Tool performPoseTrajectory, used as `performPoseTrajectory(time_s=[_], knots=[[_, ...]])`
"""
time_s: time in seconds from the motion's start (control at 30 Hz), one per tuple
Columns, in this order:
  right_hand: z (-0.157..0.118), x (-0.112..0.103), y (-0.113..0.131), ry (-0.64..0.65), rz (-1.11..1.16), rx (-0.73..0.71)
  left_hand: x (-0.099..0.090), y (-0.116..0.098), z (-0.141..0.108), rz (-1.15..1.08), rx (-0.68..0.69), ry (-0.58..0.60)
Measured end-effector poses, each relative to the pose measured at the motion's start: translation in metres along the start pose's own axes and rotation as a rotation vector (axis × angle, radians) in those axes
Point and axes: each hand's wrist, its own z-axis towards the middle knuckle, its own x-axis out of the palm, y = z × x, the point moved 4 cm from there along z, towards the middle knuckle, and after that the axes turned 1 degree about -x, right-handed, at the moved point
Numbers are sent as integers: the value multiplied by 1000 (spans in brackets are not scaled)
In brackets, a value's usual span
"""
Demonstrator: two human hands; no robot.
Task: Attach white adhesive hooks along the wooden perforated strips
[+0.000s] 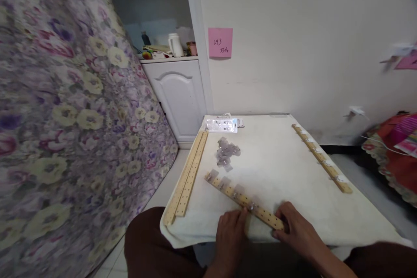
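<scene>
A wooden strip with rows of holes (265, 216) lies slanted across the near part of the cloth-covered table, with several small clear cards bearing shiny pieces along it. My right hand (295, 228) is closed around its near right end, thumb below and fingers above. My left hand (230, 230) is at the strip's near edge, fingers curled together and the tips against the wood by one shiny piece (251, 206). Whether something small is between those fingertips is hidden. Beyond the strip sits a loose pile of small clear cards with shiny pieces (225, 154).
Two bare holed strips (189, 178) lie along the table's left edge. Another strip (321, 156), fitted with white-looking cards, lies along the right. A clear package (221, 125) is at the back left of the white tablecloth (260, 139). A floral curtain (81, 117) hangs left.
</scene>
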Motion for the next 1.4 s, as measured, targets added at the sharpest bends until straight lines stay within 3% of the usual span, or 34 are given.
performPoseTrajectory(time_s=[0.33, 0.53, 0.73, 0.93, 1.4], knots=[[-2, 3, 2, -120, 36, -30, 0, 2, -2, 23, 1, -31], [2, 2, -5, -45, 88, -22, 0, 2, -1, 13, 16, -9], [29, -7, 2, -11, 282, -44, 2, 2, 1, 22, -8, 60], [64, 5, 14, 37, 352, -70, -2, 0, 2, 34, 16, 48], [79, 15, 20, 27, 412, -69, -3, 0, 3, 23, 22, 58]])
